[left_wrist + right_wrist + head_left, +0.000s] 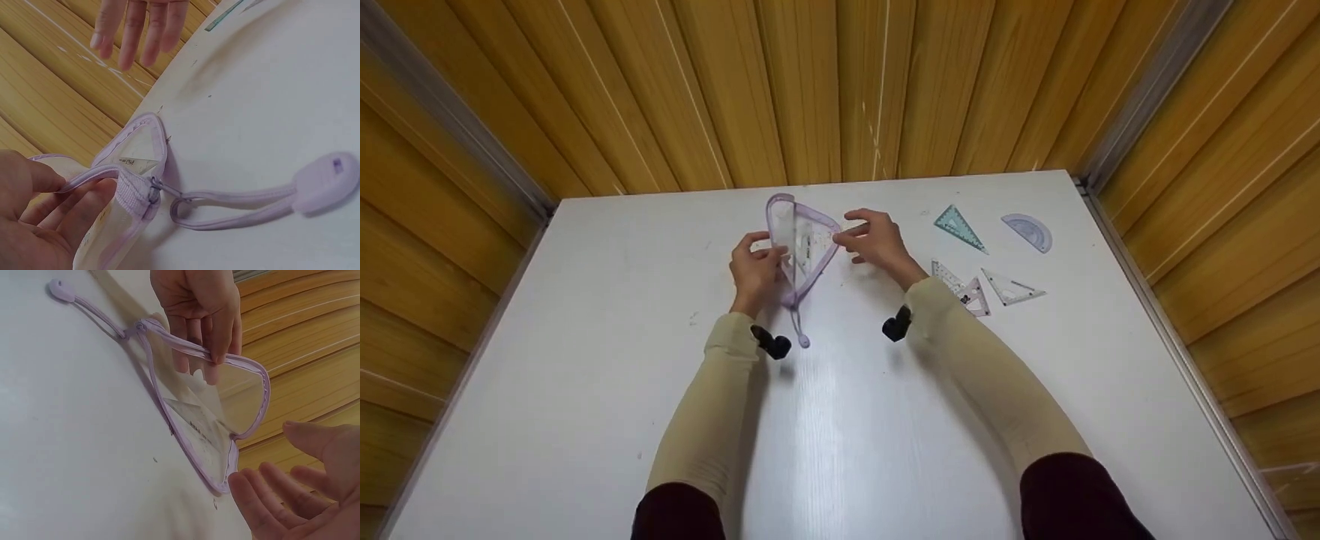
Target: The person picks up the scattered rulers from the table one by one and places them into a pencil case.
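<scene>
My left hand (754, 274) pinches the rim of a see-through zip pouch (826, 262) with lilac edging. The pouch's mouth gapes wide, as the right wrist view shows. Inside lies a clear flat piece with dark print (194, 419); its full shape is hidden. From the zip slider hangs a lilac cord loop with a plastic pull tab (323, 183). My right hand (877, 241) is beside the pouch's right corner, fingers spread and fairly straight. In the right wrist view its fingertips are near the rim, and I see nothing held in it.
Right of my right hand lie a teal set square (958, 225) and a lilac protractor (1029, 231). Closer in are a clear set square (1011, 289) and overlapping pieces, one with a pink part (976, 297). Wood-patterned panels (825, 90) border the white table (585, 360).
</scene>
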Demonstrator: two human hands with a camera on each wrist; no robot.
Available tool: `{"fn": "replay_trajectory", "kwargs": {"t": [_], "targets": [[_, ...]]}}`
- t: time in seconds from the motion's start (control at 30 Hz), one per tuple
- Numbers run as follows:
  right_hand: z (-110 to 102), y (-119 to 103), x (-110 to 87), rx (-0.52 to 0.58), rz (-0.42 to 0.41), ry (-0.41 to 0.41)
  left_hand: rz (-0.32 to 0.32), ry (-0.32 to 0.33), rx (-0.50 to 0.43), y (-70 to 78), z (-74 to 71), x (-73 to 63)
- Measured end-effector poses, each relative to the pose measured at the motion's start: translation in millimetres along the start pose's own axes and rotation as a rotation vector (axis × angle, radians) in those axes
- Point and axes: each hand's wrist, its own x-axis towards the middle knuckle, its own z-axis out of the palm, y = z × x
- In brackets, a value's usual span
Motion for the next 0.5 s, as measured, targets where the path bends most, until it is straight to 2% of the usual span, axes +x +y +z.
{"fn": "replay_trajectory", "kwargs": {"t": [0.23,0.5], "targets": [[-13.1,3.6,-11.4,-0.103,-0.048,0.018,0.000,0.002,0.007,1.0,-0.2,0.4],[-28.4,15.2,-31.9,-0.154,-0.106,0.022,0.007,-0.009,-0.005,0.5,-0.9,-0.7]]}}
